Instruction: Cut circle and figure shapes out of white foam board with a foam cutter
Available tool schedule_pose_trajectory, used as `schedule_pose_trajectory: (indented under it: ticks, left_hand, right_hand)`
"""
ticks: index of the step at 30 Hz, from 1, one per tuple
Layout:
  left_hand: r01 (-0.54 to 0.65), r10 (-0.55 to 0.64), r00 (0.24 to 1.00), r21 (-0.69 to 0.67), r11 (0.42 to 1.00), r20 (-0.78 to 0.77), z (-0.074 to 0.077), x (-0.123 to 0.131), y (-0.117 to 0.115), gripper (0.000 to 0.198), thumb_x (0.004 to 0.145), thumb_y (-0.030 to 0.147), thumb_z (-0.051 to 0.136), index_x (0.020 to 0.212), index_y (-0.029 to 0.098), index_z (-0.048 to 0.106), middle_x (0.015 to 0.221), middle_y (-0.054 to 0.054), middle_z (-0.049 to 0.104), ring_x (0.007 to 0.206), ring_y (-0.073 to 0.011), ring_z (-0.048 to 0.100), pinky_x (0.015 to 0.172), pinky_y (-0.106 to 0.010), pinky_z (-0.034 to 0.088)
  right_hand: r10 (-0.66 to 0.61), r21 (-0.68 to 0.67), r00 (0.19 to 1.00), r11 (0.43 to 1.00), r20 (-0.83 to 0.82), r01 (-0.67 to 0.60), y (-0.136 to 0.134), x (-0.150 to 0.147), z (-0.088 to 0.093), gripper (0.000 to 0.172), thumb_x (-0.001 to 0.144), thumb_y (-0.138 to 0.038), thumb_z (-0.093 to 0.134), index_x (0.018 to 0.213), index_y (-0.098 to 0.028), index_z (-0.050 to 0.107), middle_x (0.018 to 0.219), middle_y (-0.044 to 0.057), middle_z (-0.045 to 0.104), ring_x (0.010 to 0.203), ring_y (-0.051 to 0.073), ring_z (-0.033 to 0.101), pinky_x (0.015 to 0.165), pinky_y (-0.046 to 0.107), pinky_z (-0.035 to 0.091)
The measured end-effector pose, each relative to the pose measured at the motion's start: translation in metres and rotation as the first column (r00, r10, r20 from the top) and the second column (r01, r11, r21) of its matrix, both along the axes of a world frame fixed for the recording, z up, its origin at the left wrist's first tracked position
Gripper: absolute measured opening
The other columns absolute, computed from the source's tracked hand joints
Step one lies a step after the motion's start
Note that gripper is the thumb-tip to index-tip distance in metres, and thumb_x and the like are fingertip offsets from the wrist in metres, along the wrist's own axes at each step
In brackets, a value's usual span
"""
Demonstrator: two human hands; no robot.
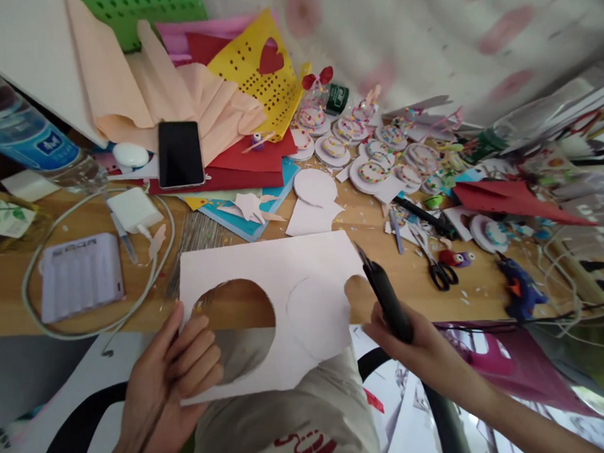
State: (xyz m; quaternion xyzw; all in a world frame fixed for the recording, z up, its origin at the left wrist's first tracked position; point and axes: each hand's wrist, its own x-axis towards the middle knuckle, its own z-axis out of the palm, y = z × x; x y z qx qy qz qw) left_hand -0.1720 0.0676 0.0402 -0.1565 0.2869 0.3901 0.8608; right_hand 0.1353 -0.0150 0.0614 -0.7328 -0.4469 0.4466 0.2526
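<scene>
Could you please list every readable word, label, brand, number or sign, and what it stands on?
No words or numbers are legible.
Blue water-bottle label: too blurred.
Green bottle labels: too small.
Lilac case: dark marks, unreadable.
Garment's red print: unreadable.
White card: no lettering visible.

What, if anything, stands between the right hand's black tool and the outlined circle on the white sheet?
Nothing visible does. The right hand holds the black tool near the right edge of the white sheet; the left hand holds its left side, out of the way.
</scene>
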Motion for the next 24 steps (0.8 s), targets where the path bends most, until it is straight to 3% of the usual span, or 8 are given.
schedule_pose_trajectory:
  ticks: [2,5,8,11,18,22,24]
  left_hand:
    - [-0.062,0.063,0.997,-0.012,0.998,0.041,0.003,0.006,-0.006,0.045,0.094,0.036,0.054,0.054,0.017,0.048,0.042,0.01,0.022,0.034,-0.0043,0.012,0.035,-0.021,0.015]
    - [-0.138,0.14,0.988,-0.039,0.99,0.072,0.008,0.017,-0.013,0.049,0.099,0.037,0.041,0.054,0.018,0.044,0.041,0.009,0.025,0.032,-0.0043,0.014,0.032,-0.02,0.016]
    - [-0.163,0.172,0.979,-0.089,0.983,0.108,0.008,0.026,-0.015,0.051,0.102,0.036,0.032,0.055,0.019,0.04,0.041,0.008,0.024,0.03,-0.0043,0.017,0.029,-0.019,0.015]
    - [-0.175,0.193,0.962,-0.107,0.979,0.194,0.007,0.029,-0.012,0.048,0.101,0.036,0.036,0.056,0.019,0.04,0.041,0.009,0.025,0.029,-0.0036,0.02,0.028,-0.016,0.015]
    - [-0.174,0.193,0.924,-0.087,0.981,0.33,0.007,0.025,-0.003,0.044,0.102,0.029,0.039,0.059,0.019,0.036,0.042,0.01,0.021,0.03,-0.0021,0.022,0.028,-0.012,0.014]
    - [-0.164,0.186,0.914,-0.092,0.982,0.361,0.008,0.025,-0.006,0.045,0.102,0.03,0.038,0.058,0.019,0.037,0.042,0.01,0.023,0.03,-0.002,0.021,0.028,-0.012,0.013]
    - [-0.112,0.116,0.947,-0.031,0.993,0.299,0.008,0.021,-0.01,0.045,0.101,0.032,0.039,0.059,0.019,0.04,0.042,0.009,0.027,0.03,-0.0032,0.024,0.029,-0.014,0.019]
  right_hand:
    - [-0.117,-0.043,0.988,0.993,-0.101,0.113,0.001,-0.006,-0.01,0.034,0.076,-0.051,0.071,0.078,-0.021,0.053,0.071,-0.001,0.051,0.061,0.013,0.047,0.052,0.026,0.041]
    - [-0.261,-0.089,0.924,0.965,-0.281,0.246,0.0,-0.011,-0.008,0.042,0.066,-0.049,0.08,0.085,-0.022,0.055,0.082,0.002,0.057,0.071,0.017,0.053,0.059,0.028,0.047]
    - [-0.382,-0.139,0.831,0.924,-0.406,0.357,0.0,-0.015,0.003,0.046,0.063,-0.043,0.084,0.069,-0.023,0.043,0.068,-0.004,0.043,0.061,0.011,0.044,0.053,0.023,0.042]
    - [-0.468,-0.19,0.75,0.882,-0.468,0.432,0.0,-0.02,0.008,0.053,0.061,-0.039,0.084,0.067,-0.023,0.035,0.066,-0.005,0.035,0.059,0.01,0.039,0.049,0.019,0.039]
    - [-0.478,-0.209,0.695,0.873,-0.536,0.44,0.0,-0.025,0.001,0.054,0.063,-0.045,0.083,0.074,-0.025,0.033,0.071,-0.004,0.038,0.064,0.012,0.04,0.052,0.022,0.039]
    - [-0.4,-0.038,0.739,0.89,-0.543,0.454,0.004,-0.022,-0.002,0.054,0.062,-0.04,0.085,0.07,-0.023,0.034,0.07,-0.005,0.034,0.064,0.011,0.035,0.054,0.022,0.035]
    - [-0.35,0.039,0.774,0.9,-0.527,0.433,0.004,-0.02,-0.004,0.052,0.063,-0.038,0.084,0.069,-0.023,0.035,0.068,-0.005,0.034,0.064,0.011,0.034,0.056,0.023,0.035]
